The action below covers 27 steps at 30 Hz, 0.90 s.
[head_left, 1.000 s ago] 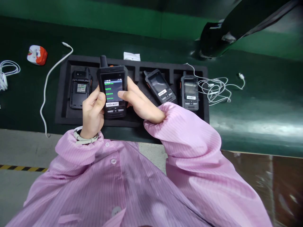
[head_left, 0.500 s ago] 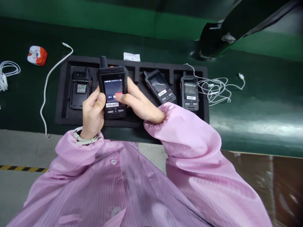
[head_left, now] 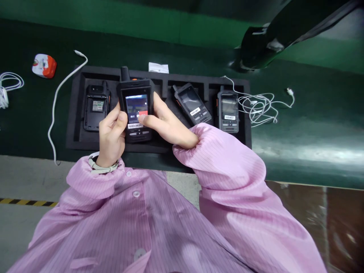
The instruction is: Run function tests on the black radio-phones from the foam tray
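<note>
1. A blocky black handset (head_left: 137,110), stubby antenna (head_left: 124,74) up, is held over a matte compartmented tray (head_left: 163,147).
2. Its left side is gripped by the left hand (head_left: 112,133), thumb bent.
3. Its right edge is grasped by the right hand (head_left: 169,123), thumb stretched over the lit screen (head_left: 134,104).
4. Pink, finely striped sleeves (head_left: 227,161) are gathered in soft folds.

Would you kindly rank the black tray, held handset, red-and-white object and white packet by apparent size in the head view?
1. Black tray
2. Held handset
3. Red-and-white object
4. White packet
</note>
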Available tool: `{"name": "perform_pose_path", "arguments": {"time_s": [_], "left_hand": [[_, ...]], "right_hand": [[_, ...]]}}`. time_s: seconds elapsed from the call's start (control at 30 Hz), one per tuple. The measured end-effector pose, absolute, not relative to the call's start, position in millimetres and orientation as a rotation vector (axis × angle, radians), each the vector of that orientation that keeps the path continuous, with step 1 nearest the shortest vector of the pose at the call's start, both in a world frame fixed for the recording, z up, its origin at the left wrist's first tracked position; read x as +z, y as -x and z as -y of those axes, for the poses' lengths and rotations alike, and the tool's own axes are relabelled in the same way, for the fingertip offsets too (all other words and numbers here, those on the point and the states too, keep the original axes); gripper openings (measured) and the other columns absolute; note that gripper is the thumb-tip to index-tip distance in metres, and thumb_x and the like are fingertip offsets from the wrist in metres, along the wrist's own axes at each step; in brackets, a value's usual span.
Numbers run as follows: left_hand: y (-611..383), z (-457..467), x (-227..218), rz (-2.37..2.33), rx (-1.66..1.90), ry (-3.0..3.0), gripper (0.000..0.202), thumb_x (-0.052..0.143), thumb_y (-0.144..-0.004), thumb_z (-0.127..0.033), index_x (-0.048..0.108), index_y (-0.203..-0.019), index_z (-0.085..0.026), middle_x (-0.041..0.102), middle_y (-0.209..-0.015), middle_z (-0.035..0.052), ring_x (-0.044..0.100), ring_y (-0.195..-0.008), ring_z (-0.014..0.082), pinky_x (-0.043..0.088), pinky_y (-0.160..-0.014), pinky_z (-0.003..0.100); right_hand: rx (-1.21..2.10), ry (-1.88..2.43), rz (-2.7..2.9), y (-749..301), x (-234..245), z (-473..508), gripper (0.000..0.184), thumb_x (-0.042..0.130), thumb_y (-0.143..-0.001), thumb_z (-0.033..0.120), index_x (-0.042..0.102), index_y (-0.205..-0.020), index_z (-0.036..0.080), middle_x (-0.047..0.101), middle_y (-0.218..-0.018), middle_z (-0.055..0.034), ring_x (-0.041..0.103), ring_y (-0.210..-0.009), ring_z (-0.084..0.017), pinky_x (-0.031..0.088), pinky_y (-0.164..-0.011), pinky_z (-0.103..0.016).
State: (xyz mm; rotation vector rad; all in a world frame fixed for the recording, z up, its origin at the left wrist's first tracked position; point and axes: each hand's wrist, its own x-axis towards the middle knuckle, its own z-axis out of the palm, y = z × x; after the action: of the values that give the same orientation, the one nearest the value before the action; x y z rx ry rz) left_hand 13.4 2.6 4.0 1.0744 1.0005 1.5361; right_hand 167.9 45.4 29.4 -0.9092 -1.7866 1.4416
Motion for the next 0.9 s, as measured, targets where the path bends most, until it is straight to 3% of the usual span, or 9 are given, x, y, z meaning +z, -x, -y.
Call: {"name": "perform_pose_path", "arguments": {"time_s": [0.37,0.57,0.73,0.9], "left_hand": [[-12.1,-2.2,2.0,-1.062,1.525,-1.114,0.038,0.066,-0.093,-0.055,0.077,-0.111,-0.023,0.077,-0.112,0.0076,0.056,-0.141,0.0338,0.052,-0.115,0.047],[-9.7,1.1,-4.8,-1.052,1.591,-1.229,0.047,0.063,-0.092,-0.061,0.075,-0.117,-0.024,0.076,-0.113,0.0073,0.059,-0.138,0.0347,0.052,-0.113,0.049],[-8.2,2.9,-8.8,-1.088,1.575,-1.295,0.059,0.061,-0.088,-0.071,0.075,-0.119,-0.023,0.074,-0.115,0.0085,0.057,-0.138,0.0373,0.051,-0.112,0.050],[-7.1,0.7,-13.9,-0.999,1.602,-1.329,0.050,0.058,-0.094,-0.064,0.074,-0.122,-0.025,0.075,-0.111,0.0071,0.060,-0.136,0.0354,0.052,-0.111,0.050]], "right_hand": [[1.383,0.923,1.817,-168.3,26.6,-44.3,0.056,0.055,-0.090,0.038,0.042,-0.142,0.019,0.059,-0.134,-0.0075,0.057,-0.128,-0.026,0.047,-0.117,-0.044],[1.187,0.851,1.941,-170.6,22.7,-43.5,0.071,0.060,-0.089,0.055,0.039,-0.146,0.017,0.059,-0.135,-0.0115,0.051,-0.136,-0.032,0.044,-0.118,-0.051],[1.099,0.897,1.963,-174.5,19.9,-40.7,0.077,0.060,-0.087,0.067,0.042,-0.146,0.021,0.062,-0.131,-0.0108,0.055,-0.132,-0.035,0.048,-0.113,-0.053],[0.992,0.872,2.012,-175.5,16.8,-39.7,0.074,0.050,-0.092,0.071,0.040,-0.145,0.021,0.064,-0.130,-0.0098,0.059,-0.127,-0.034,0.050,-0.111,-0.054]]}}
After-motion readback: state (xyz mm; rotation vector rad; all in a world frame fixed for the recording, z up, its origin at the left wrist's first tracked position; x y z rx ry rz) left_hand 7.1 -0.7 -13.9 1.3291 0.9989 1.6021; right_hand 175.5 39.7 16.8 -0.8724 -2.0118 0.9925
